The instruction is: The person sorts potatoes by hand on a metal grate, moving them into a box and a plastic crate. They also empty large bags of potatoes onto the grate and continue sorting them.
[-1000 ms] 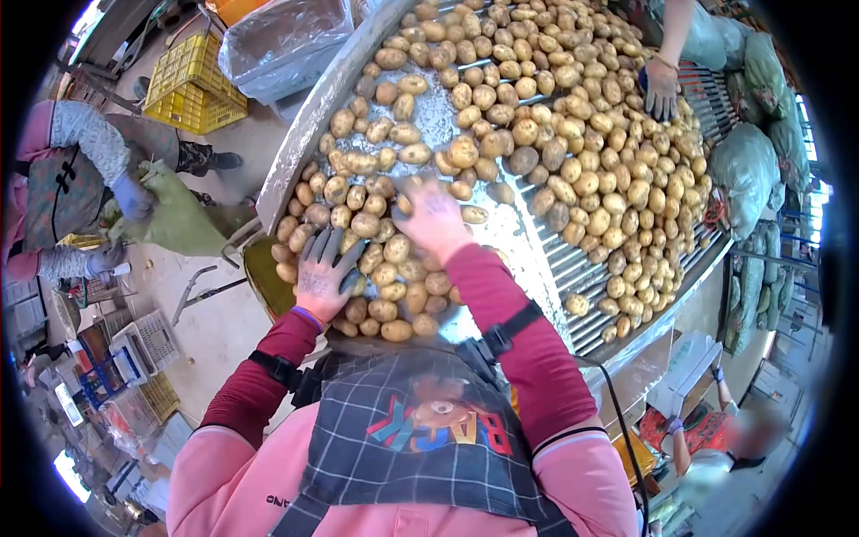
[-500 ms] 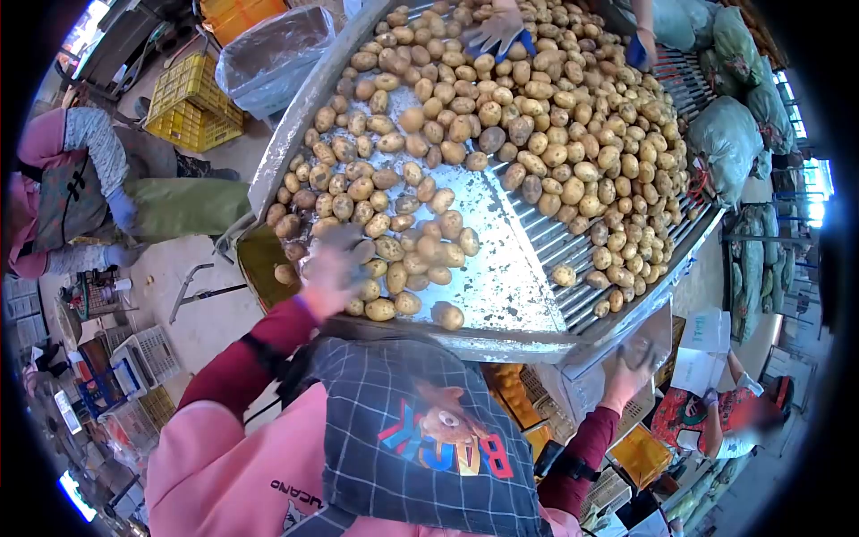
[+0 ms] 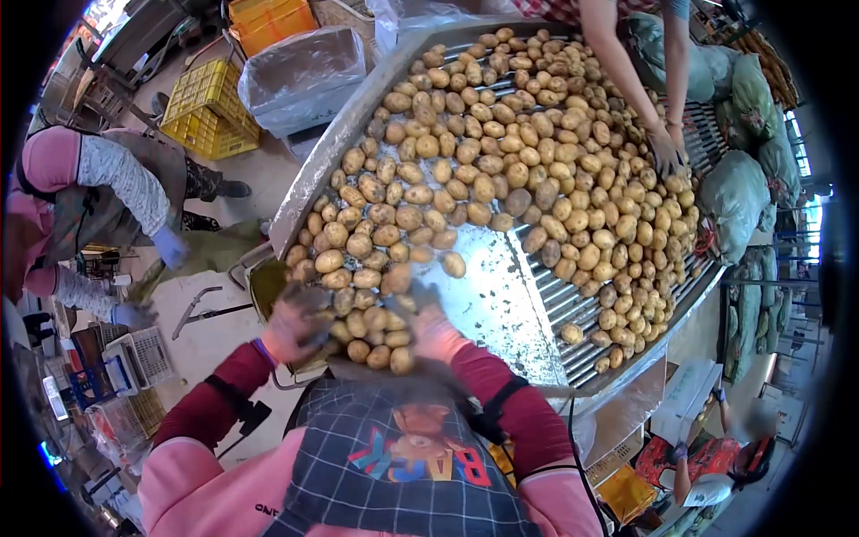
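Note:
Both of my hands wear grey-fingered gloves and are at the near left corner of a metal sorting table, smeared a little by motion. My left hand [image 3: 298, 324] lies along the left side of a cluster of potatoes [image 3: 368, 324], fingers stretched out. On the cluster's other side, my right hand [image 3: 433, 328] reaches in with its fingers extended against the potatoes. Neither hand is closed around a single potato. Bare metal sheet [image 3: 490, 282] shows to the right of my right hand, and a slatted section [image 3: 557, 309] joins it.
A large heap of potatoes [image 3: 591, 170] covers the far side, where a co-worker's hands [image 3: 667, 148] touch it. Another person [image 3: 107, 192] bends at the left. A lined bin [image 3: 304, 80], yellow crate [image 3: 208, 107] and green sacks [image 3: 734, 204] surround the table.
My right hand has come from the right, off the table's side, to the potatoes near my left hand. My left hand has moved slightly left and down. The co-worker's hands opposite have shifted right.

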{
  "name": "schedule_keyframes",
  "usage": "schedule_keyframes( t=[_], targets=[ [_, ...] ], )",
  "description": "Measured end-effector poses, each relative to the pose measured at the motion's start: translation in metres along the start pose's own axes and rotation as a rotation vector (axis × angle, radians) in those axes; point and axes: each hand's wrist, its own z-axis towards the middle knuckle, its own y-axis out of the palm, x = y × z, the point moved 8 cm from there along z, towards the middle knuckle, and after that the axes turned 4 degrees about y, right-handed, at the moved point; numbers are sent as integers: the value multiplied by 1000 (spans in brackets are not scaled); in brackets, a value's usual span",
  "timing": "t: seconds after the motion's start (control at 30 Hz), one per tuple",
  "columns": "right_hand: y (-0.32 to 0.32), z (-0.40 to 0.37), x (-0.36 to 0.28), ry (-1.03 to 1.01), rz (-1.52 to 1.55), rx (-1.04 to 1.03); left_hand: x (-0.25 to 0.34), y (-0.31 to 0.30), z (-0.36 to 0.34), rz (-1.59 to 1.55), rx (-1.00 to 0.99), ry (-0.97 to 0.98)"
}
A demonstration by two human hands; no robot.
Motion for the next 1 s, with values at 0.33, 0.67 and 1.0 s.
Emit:
schedule_keyframes(
  t=[0.33,0.67,1.0],
  targets=[
    [-49,69,-53,-543,353,206,-109,25,234,429,-104,-256],
    [-109,87,141,600,4,-109,-43,25,99,-524,-658,190],
    [-192,107,83,44,260,640,-166,-5,411,307,-41,-422]
  ],
)
